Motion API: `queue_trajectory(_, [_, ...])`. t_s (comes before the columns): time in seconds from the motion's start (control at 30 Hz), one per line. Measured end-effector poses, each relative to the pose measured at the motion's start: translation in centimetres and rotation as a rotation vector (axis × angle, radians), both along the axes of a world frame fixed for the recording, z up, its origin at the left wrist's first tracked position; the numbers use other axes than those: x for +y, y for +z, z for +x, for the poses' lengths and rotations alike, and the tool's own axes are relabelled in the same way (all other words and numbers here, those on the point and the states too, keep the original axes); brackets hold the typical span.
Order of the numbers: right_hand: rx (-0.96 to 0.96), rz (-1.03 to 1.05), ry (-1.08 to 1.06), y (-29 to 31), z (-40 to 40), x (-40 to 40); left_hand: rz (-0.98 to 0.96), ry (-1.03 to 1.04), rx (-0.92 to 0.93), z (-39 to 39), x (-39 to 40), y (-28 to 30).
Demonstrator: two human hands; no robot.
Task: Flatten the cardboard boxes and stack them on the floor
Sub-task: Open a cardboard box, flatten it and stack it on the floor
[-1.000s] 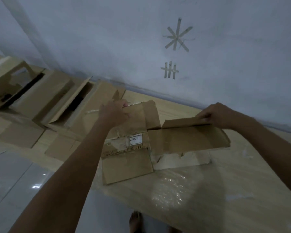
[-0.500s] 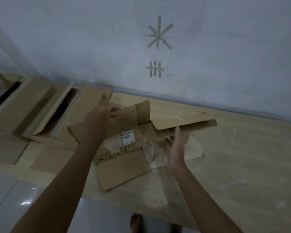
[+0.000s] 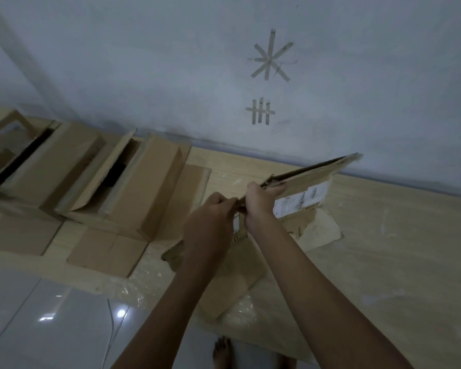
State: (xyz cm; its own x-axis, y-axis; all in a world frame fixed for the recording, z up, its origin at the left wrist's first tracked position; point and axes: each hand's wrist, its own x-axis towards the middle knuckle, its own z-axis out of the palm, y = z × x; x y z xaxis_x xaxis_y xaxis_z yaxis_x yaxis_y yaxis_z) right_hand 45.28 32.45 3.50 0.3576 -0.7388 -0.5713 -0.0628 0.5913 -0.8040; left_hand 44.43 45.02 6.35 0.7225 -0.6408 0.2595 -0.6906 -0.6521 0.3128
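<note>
Both hands up over the tabletop, close together at the near-left end of a cardboard box. Left hand curled, grip pinched on the box's edge; right hand just beside it, grip clamped on the same end, fingers wrapped under. Box half collapsed, tilted, stretching away from both grips up and right toward the wall, white label just right of the right hand. Lower flaps resting on the tabletop. Open boxes lined up well to the left.
</note>
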Motion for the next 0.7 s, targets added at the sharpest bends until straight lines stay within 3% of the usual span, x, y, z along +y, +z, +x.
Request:
queue_trajectory(0.07, [0.096,-0.041,-0.044,0.2,-0.6,-0.7,0.045,-0.144,0.083,-0.4,0.1,0.0])
queue_trajectory(0.2, [0.033,-0.190,-0.053,0.1,-3.2,-2.0,0.136,-0.363,0.518,-0.7,1.1,1.6])
queue_trajectory(0.3, [-0.101,-0.157,0.012,0.8,-4.7,-3.5,0.284,-0.416,0.399,0.2,1.6,1.3])
queue_trajectory(0.43, [-0.251,-0.070,0.054,2.1,-6.7,-6.5,0.044,-0.253,0.412,-0.5,1.0,-1.0])
queue_trajectory(0.6, [-0.147,-0.077,0.109,0.5,-10.6,-10.1,-0.074,-0.162,0.482,-6.1,-2.6,-4.6])
queue_trajectory(0.7, [-0.045,-0.118,0.115,-1.8,-13.9,-11.8,-0.002,-0.132,0.503,-8.5,-4.9,-8.3])
